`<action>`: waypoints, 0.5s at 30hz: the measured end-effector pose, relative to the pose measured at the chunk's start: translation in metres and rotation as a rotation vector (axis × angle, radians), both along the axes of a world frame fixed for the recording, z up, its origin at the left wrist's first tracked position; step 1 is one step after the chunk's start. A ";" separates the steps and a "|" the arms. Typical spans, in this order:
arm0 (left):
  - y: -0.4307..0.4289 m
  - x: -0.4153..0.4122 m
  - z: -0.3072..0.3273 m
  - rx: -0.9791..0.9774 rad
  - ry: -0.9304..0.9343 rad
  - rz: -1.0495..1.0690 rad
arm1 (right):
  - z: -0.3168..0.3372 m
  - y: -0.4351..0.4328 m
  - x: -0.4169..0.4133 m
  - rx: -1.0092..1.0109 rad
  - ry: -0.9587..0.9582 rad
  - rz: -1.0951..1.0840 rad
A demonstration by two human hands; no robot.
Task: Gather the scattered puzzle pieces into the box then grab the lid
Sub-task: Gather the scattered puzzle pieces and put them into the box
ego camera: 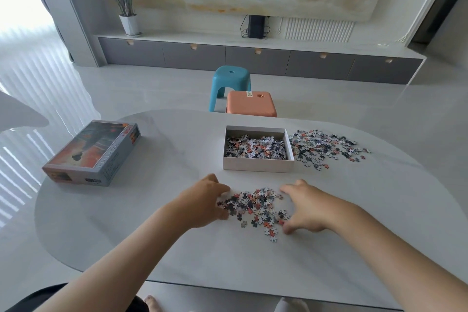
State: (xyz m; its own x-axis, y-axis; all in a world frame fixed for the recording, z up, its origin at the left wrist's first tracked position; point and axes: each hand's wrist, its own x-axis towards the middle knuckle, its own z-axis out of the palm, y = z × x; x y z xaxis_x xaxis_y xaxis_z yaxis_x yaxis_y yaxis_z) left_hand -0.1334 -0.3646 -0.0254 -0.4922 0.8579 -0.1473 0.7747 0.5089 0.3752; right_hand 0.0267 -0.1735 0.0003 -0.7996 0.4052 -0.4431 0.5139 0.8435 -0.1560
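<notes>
A person's two bare forearms reach forward over a pale grey, rounded stone-look worktop (pixel 157 235). Between them lies a small heap of loose jigsaw pieces in navy, white and coral (pixel 254 206). The left hand (pixel 205 201) rests at the heap's left edge, fingers curled down and touching the outermost pieces, cupped rather than closed around anything. The right hand (pixel 307 206) sits at the heap's right edge, fingers spread apart and bent, thumb low on the worktop beside a few stray pieces; it grips nothing either.

Beyond the heap, near the middle of the worktop, stands an open, shallow white cardboard box (pixel 258 166), already partly filled with pieces of the same colours. Just to its right, touching or nearly touching its side wall, a wider scatter of puzzle pieces (pixel 326 147) spreads across the worktop. Well to the left, apart from everything else, lies the printed box lid with an orange and grey picture (pixel 95 152), picture side up, untouched.

Past the far edge of the worktop stand a teal plastic stool (pixel 229 83) and a coral plastic stool (pixel 250 104).
</notes>
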 end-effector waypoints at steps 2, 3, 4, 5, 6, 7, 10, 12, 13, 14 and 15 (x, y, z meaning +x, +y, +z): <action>0.004 0.007 -0.002 0.053 -0.025 -0.018 | -0.004 -0.001 -0.007 -0.041 0.097 0.002; 0.007 0.010 -0.002 0.073 -0.034 -0.022 | -0.005 -0.002 -0.011 -0.055 0.144 -0.004; 0.011 0.012 -0.002 0.083 -0.043 -0.019 | -0.006 -0.003 -0.013 -0.086 0.182 -0.020; 0.014 0.013 -0.001 0.089 -0.050 -0.014 | -0.007 -0.003 -0.016 -0.136 0.206 -0.045; 0.017 0.012 -0.001 0.087 -0.053 -0.008 | -0.009 -0.003 -0.019 -0.173 0.223 -0.069; 0.020 0.011 0.001 0.083 -0.051 -0.006 | -0.009 -0.002 -0.021 -0.181 0.232 -0.078; 0.024 0.008 0.003 0.064 -0.063 -0.004 | -0.007 -0.001 -0.025 -0.123 0.212 -0.033; 0.025 0.009 0.001 0.033 -0.073 -0.014 | -0.007 -0.003 -0.027 -0.101 0.159 0.003; 0.026 0.010 0.000 0.021 -0.056 -0.037 | -0.009 -0.005 -0.027 -0.101 0.149 0.006; 0.027 0.011 -0.003 0.027 -0.034 -0.062 | -0.011 -0.007 -0.028 -0.106 0.158 0.011; 0.029 0.012 -0.005 0.051 -0.020 -0.082 | -0.013 -0.009 -0.030 -0.115 0.178 0.012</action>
State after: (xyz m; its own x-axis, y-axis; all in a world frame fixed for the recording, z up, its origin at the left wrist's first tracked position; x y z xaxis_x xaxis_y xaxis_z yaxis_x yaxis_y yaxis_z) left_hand -0.1216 -0.3358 -0.0308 -0.4179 0.9017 -0.1113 0.8050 0.4243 0.4146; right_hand -0.0035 -0.1825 -0.0128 -0.8740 0.3498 -0.3372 0.4593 0.8211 -0.3388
